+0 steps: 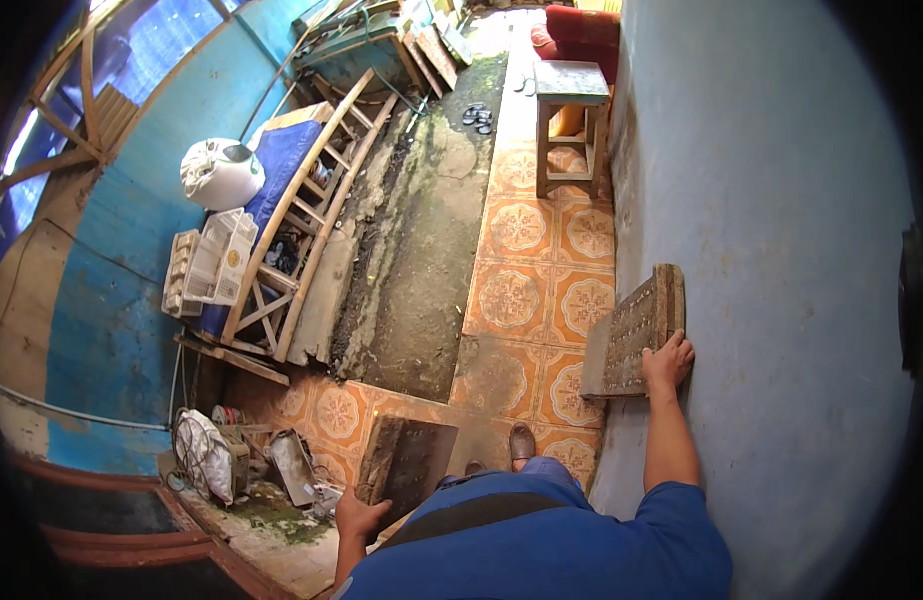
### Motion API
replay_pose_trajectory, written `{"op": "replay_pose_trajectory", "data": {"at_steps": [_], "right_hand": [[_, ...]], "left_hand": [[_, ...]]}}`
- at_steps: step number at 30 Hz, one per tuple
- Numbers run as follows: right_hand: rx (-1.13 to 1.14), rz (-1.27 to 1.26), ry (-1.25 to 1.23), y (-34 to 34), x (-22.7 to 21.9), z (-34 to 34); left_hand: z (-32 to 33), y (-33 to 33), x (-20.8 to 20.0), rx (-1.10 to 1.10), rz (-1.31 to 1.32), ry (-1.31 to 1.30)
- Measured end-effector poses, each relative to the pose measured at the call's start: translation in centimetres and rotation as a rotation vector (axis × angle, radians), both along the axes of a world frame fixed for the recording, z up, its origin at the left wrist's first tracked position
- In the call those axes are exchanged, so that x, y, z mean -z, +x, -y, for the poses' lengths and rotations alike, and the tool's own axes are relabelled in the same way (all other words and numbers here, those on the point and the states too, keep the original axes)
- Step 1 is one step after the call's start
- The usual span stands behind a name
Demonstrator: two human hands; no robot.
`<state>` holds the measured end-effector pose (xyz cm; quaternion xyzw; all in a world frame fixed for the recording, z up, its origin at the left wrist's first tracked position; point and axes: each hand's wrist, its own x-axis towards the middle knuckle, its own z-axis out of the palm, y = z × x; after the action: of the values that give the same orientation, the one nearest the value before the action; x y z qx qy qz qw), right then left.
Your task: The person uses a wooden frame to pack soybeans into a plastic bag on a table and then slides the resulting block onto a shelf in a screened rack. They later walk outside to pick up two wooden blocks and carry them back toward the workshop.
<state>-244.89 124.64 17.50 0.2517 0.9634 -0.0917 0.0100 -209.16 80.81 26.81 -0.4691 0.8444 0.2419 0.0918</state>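
Near the blue-grey wall on the right, my right hand grips the edge of a thick, worn brown slab with rows of small pale studs on its face. A flat greyish piece shows along its left side. Lower down, my left hand is closed on the lower left edge of a second slab. This one has a dark face with faint dots and a rough brown edge. It stands tilted beside my body, and my blue shirt hides part of it. The fingertips of my left hand are partly hidden.
Orange patterned tiles run forward beside a mossy concrete strip. A small wooden table stands by the wall. At left are a bamboo bench, white baskets and a white sack. Sandals lie farther off.
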Motion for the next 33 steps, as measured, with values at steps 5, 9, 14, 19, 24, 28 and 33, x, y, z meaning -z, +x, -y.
{"op": "replay_pose_trajectory", "data": {"at_steps": [5, 9, 14, 19, 24, 28, 33], "right_hand": [[0.003, 0.034, -0.145, -1.1, 0.3, 1.8], [0.013, 0.03, -0.291, -1.6, 1.8, 2.7], [-0.052, 0.137, -0.297, -2.2, 1.4, 4.7], [-0.117, 0.13, -0.284, -0.5, 2.2, 8.1], [-0.352, 0.187, -0.212, 5.1, -0.8, 14.5], [-0.623, 0.215, -0.151, 10.2, -2.8, 18.6], [-0.993, 0.229, -0.212, 15.3, -5.1, 22.8]], "left_hand": [[1.4, 5.9, 2.5, -0.155, 0.04, -0.01], [-0.3, 6.4, 0.2, -0.245, 0.078, -0.063], [-0.7, 10.2, 0.5, -0.382, 0.119, -0.047], [-0.9, 14.8, 1.9, -0.46, 0.036, -0.062], [-1.7, 19.1, 2.1, -0.627, 0.006, -0.026], [-2.6, 23.4, 3.3, -0.753, -0.042, 0.007], [-3.9, 28.2, 4.1, -0.879, -0.033, 0.076]]}}
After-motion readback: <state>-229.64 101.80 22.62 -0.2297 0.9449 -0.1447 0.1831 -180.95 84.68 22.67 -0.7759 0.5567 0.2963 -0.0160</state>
